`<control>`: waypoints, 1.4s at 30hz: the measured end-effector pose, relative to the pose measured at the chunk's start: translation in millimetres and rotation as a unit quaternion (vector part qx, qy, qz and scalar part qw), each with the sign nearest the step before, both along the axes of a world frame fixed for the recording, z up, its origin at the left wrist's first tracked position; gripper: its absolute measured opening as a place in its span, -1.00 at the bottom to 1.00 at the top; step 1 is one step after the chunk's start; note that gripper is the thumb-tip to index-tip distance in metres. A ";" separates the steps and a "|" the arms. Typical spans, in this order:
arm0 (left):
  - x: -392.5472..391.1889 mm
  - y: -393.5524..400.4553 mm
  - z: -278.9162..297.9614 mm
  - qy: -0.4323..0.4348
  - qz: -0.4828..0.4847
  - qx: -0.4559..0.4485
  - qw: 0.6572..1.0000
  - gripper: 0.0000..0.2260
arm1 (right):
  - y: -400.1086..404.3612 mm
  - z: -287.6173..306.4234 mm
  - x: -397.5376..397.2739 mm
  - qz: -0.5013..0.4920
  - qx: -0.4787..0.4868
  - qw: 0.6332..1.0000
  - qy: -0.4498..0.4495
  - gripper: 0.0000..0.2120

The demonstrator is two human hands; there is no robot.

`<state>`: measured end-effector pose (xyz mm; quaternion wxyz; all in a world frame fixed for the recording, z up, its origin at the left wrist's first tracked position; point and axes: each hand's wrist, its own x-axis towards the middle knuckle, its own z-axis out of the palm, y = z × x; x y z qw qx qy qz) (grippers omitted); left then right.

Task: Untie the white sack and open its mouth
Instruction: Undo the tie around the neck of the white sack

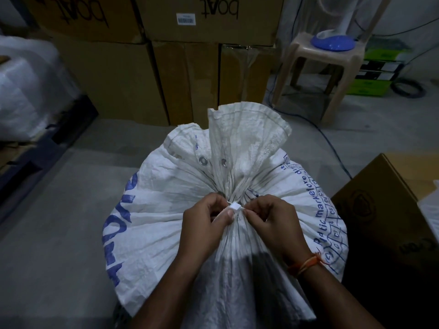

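A full white woven sack [166,210] with blue print stands on the floor in front of me. Its neck is gathered tight and bound by a white tie [235,207], and the loose mouth [247,134] fans upward above the binding. My left hand [206,219] pinches the tie from the left with thumb and curled fingers. My right hand [268,219], with orange threads on its wrist, pinches it from the right. Both hands meet at the knot on my side of the neck.
Stacked cardboard boxes [190,67] line the wall behind the sack. A beige plastic stool [316,67] with a blue object on it stands at the back right, cables trailing on the floor. An open carton [384,210] sits to the right, a plastic-wrapped bundle [26,86] at left.
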<state>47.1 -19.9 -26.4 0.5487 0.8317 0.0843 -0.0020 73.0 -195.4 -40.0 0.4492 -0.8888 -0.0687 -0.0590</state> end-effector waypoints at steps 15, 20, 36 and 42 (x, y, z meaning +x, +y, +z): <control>2.2 -5.1 -5.6 0.017 0.037 -0.095 0.995 -0.91 | 3.1 -2.9 -0.5 0.005 -0.023 0.999 -0.033 -0.88; 3.3 -4.6 -8.9 0.041 0.063 -0.135 0.988 -0.94 | 6.7 -4.4 -0.9 0.002 -0.006 1.000 -0.025 -0.87; 6.5 -2.2 -16.5 0.051 0.073 -0.173 0.981 -0.90 | 8.6 -0.6 0.2 -0.013 0.004 1.000 0.001 -0.87; 7.4 -0.6 -19.9 0.051 0.068 -0.180 0.980 -0.86 | 7.0 0.1 -0.2 -0.011 0.016 1.000 0.003 -0.84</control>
